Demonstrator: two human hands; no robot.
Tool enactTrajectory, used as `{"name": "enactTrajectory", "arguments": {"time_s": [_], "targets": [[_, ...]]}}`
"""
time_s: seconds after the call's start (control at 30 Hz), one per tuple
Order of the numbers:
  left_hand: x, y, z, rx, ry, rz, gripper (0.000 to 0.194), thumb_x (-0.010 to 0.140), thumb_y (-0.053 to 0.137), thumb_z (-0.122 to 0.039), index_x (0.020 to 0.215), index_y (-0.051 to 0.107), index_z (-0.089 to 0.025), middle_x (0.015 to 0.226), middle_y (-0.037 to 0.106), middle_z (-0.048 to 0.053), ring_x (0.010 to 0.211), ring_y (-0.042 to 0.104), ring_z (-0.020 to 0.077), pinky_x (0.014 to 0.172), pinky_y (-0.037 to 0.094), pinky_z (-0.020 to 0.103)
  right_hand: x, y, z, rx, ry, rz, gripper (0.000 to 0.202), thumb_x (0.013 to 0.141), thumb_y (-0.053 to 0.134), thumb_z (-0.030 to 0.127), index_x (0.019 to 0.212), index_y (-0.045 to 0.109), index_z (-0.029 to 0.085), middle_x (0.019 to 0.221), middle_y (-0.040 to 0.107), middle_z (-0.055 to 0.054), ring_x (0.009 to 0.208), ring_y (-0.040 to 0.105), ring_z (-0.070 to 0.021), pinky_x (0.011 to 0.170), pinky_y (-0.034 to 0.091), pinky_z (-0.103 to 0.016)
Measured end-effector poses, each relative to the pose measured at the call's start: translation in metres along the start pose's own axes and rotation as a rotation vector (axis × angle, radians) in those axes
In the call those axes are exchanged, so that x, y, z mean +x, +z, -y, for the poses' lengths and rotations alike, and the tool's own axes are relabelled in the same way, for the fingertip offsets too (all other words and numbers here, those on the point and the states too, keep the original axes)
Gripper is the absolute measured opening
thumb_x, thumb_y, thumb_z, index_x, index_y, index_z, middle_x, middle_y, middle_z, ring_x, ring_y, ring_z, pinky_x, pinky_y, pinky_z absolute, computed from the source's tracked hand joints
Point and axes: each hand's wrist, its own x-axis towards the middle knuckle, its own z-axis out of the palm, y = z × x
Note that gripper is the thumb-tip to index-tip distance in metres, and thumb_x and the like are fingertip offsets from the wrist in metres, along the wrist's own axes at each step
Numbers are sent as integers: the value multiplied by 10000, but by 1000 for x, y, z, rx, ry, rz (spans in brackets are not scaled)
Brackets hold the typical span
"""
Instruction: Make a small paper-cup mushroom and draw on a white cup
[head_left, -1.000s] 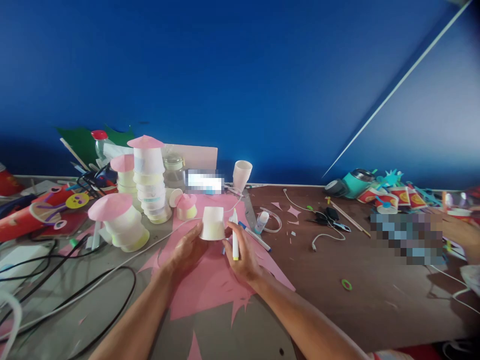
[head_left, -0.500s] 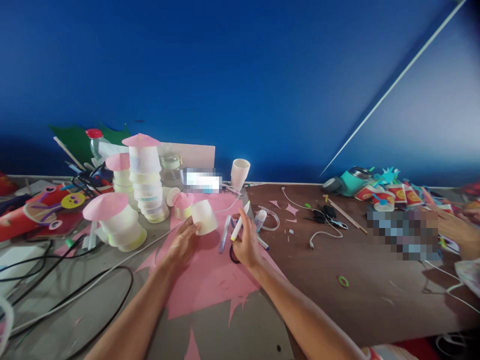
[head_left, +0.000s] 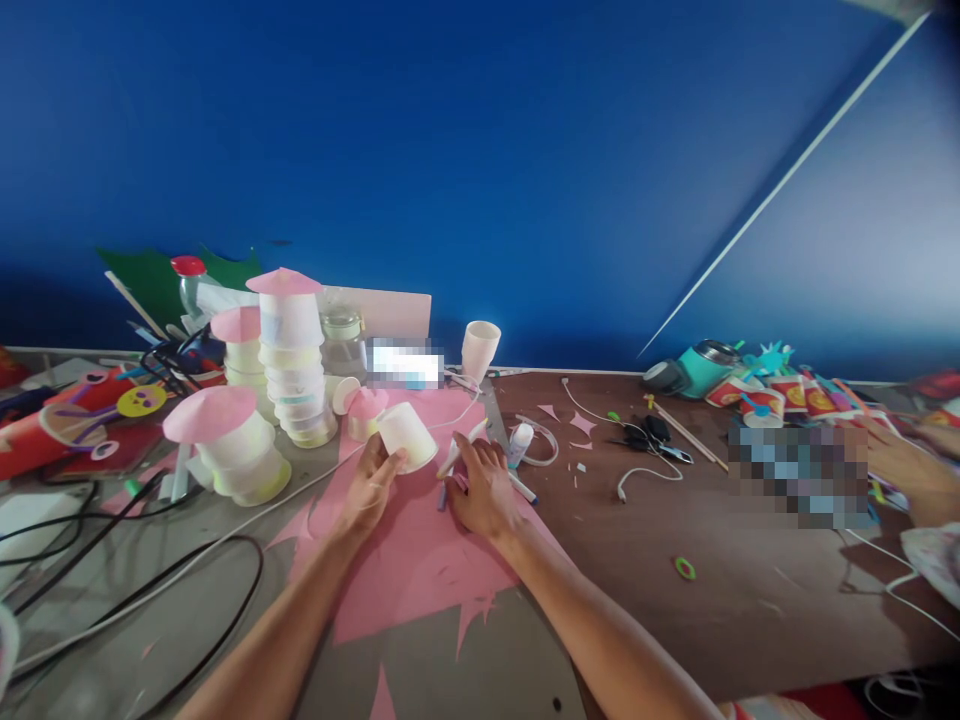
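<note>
My left hand (head_left: pixel 375 485) grips a white paper cup (head_left: pixel 407 437), tilted on its side above a pink sheet of paper (head_left: pixel 420 570). To the right of the cup, my right hand (head_left: pixel 484 488) is closed around a white marker (head_left: pixel 448 464), which slants between the fingers and is partly hidden by them. Beneath this hand a light purple pen (head_left: pixel 442 497) lies on the pink paper, mostly covered. A white glue bottle (head_left: pixel 520 443) stands just beyond my right knuckles. Another marker (head_left: pixel 523 489) pokes out beside the hand.
Stacked cup towers with pink cone roofs (head_left: pixel 283 282) stand at left, near loose cables (head_left: pixel 259 560). At the back are a glass jar (head_left: pixel 343 338) and an upright white cup (head_left: pixel 480 345). Paper scraps and keys (head_left: pixel 649 432) lie right. Another person's hand (head_left: pixel 892 465) is at far right.
My right hand has turned over and lowered, swinging the marker from upright to a slant nearer the cup. The cup has tipped slightly in my left hand.
</note>
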Motion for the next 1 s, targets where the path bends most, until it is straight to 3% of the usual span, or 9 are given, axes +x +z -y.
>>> {"name": "enactTrajectory", "arguments": {"time_s": [0.13, 0.23, 0.33, 0.47, 0.57, 0.77, 1.0], "targets": [[-2, 6, -3, 17, 32, 26, 304, 731, 835, -400, 973, 706, -267, 971, 771, 9, 1090, 651, 306, 841, 515, 326, -1, -3, 2, 10, -79, 88, 645, 848, 579, 156, 1482, 461, 155, 1164, 721, -134, 1109, 639, -301, 1119, 399, -563], [-2, 9, -4, 12, 57, 59, 353, 733, 835, -454, 983, 707, -241, 962, 770, 43, 960, 665, 266, 788, 530, 306, 0, -3, 2, -18, -74, 47, 691, 865, 554, 139, 1535, 388, 170, 1147, 720, -115, 1059, 651, -287, 1079, 430, -536], [-1, 7, -3, 35, 63, 62, 369, 749, 829, -471, 997, 710, -226, 977, 766, 58, 902, 653, 239, 761, 537, 286, 1, -3, 2, -50, -31, -24, 544, 880, 562, 130, 1422, 522, 157, 1022, 724, -102, 979, 659, -279, 993, 478, -487], [0, 5, 0, 28, 52, 74, 368, 750, 842, -434, 1024, 724, -220, 1033, 760, 71, 953, 663, 245, 798, 548, 280, 2, -3, -1, -52, -12, -67, 310, 896, 569, 123, 1181, 679, 181, 993, 714, -103, 957, 660, -269, 891, 504, -418], [-1, 5, 1, -20, 34, 72, 386, 742, 862, -360, 1067, 721, -208, 1056, 746, 57, 1021, 658, 243, 852, 543, 282, 2, -2, -2, -38, -10, -55, 267, 901, 581, 128, 1131, 704, 187, 1009, 716, -103, 974, 657, -274, 879, 500, -413], [-2, 7, 0, -103, -29, -23, 369, 681, 894, -182, 1008, 727, -220, 961, 718, 1, 921, 647, 211, 801, 526, 301, 1, 0, -2, -34, 23, -31, 245, 918, 567, 134, 1099, 720, 194, 1002, 713, -99, 963, 648, -273, 862, 490, -410], [-2, 7, 0, -43, 1, 42, 425, 679, 903, -273, 1053, 716, -199, 1027, 744, 65, 990, 666, 269, 845, 534, 338, 0, 0, -2, 0, -23, -49, 247, 895, 557, 102, 1037, 736, 198, 940, 720, -86, 909, 636, -261, 869, 484, -409]]}}
